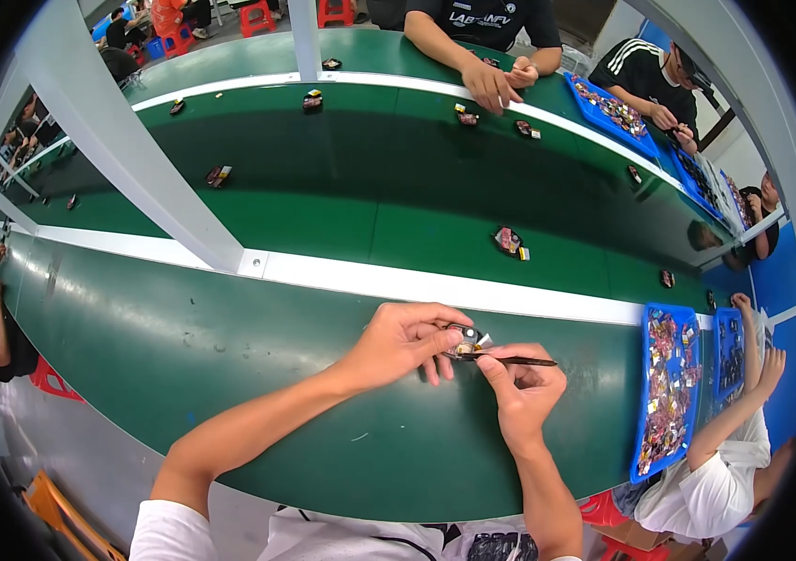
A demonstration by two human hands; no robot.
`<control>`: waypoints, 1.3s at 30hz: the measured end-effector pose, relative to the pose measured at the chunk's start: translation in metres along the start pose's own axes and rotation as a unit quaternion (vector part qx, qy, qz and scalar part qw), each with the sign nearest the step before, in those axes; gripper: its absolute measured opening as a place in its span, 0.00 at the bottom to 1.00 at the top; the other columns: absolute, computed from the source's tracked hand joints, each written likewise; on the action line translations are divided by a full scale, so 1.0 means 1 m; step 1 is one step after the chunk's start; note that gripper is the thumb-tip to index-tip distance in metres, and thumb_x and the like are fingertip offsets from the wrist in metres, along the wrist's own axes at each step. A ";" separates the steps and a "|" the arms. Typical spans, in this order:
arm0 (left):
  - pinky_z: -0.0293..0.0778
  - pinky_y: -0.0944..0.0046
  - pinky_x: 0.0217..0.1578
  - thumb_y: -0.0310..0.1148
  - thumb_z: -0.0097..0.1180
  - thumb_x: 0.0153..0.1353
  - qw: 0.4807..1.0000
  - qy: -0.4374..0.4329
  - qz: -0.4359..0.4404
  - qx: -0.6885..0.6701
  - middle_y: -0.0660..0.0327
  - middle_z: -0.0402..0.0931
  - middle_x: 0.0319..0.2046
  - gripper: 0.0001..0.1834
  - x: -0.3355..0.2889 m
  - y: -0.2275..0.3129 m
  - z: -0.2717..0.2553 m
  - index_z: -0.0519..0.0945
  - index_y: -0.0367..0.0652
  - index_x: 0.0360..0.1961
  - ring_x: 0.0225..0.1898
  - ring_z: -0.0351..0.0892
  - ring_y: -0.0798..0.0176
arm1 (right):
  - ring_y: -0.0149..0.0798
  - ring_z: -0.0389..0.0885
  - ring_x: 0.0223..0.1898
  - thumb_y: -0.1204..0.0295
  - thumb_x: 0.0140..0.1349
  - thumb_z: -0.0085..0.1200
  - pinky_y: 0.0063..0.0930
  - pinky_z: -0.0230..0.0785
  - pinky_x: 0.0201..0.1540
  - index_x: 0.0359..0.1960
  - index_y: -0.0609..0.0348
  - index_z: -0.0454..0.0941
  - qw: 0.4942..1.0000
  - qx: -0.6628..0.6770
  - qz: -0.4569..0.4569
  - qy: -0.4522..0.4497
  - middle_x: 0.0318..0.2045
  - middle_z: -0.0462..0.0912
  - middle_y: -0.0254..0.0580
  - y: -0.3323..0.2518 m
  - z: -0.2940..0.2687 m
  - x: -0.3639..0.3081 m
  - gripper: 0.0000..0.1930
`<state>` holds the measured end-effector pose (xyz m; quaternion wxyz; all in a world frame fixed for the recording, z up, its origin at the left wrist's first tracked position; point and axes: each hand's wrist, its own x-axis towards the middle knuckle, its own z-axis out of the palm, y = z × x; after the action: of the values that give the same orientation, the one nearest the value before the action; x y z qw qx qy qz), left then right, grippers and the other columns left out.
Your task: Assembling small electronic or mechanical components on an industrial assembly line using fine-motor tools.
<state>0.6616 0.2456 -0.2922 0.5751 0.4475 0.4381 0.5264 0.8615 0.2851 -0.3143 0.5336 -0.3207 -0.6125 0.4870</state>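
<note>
Over the green worktop, my left hand (pixel 396 344) is closed on a small dark electronic part (pixel 464 334) with a rounded shell and a pale tag at its side. My right hand (pixel 527 381) pinches a thin dark tool, which looks like a pair of tweezers (pixel 530 360). Its tip reaches in to the part, and my fingers hide exactly where it touches. Both hands are close together, just short of the white rail.
Beyond the white rail (pixel 416 287), a green conveyor belt (pixel 323 210) carries several similar small parts, one of them (pixel 510 243) nearest me. To my right stands a blue tray (pixel 645 439) heaped with small colourful pieces. A grey post (pixel 127 140) rises at left. Co-workers sit around.
</note>
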 end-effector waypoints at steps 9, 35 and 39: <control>0.83 0.66 0.26 0.26 0.54 0.73 1.000 0.004 0.000 0.017 0.50 0.85 0.39 0.16 0.001 -0.001 0.003 0.78 0.29 0.57 0.31 0.87 0.62 | 0.15 0.65 0.19 0.81 0.57 0.71 0.13 0.51 0.20 0.34 0.67 0.86 1.000 0.006 -0.001 0.018 0.28 0.84 0.32 -0.002 0.001 -0.002 0.06; 0.82 0.68 0.25 0.30 0.53 0.74 0.999 0.037 0.012 0.008 0.54 0.84 0.34 0.15 0.010 -0.006 0.015 0.82 0.29 0.53 0.26 0.87 0.63 | 0.15 0.65 0.17 0.80 0.55 0.72 0.14 0.50 0.19 0.32 0.65 0.87 0.999 -0.039 -0.026 0.027 0.25 0.85 0.31 -0.002 -0.012 0.003 0.06; 0.82 0.68 0.25 0.30 0.54 0.74 0.999 0.041 0.002 0.006 0.55 0.83 0.33 0.15 0.012 -0.008 0.018 0.82 0.29 0.53 0.26 0.86 0.63 | 0.15 0.64 0.16 0.80 0.56 0.72 0.14 0.50 0.19 0.32 0.65 0.87 0.998 -0.044 -0.030 0.025 0.25 0.85 0.31 0.000 -0.016 0.004 0.05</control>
<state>0.6815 0.2563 -0.2970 0.5528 0.4296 0.4638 0.5429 0.8760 0.2933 -0.3136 0.5486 -0.3372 -0.6294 0.4350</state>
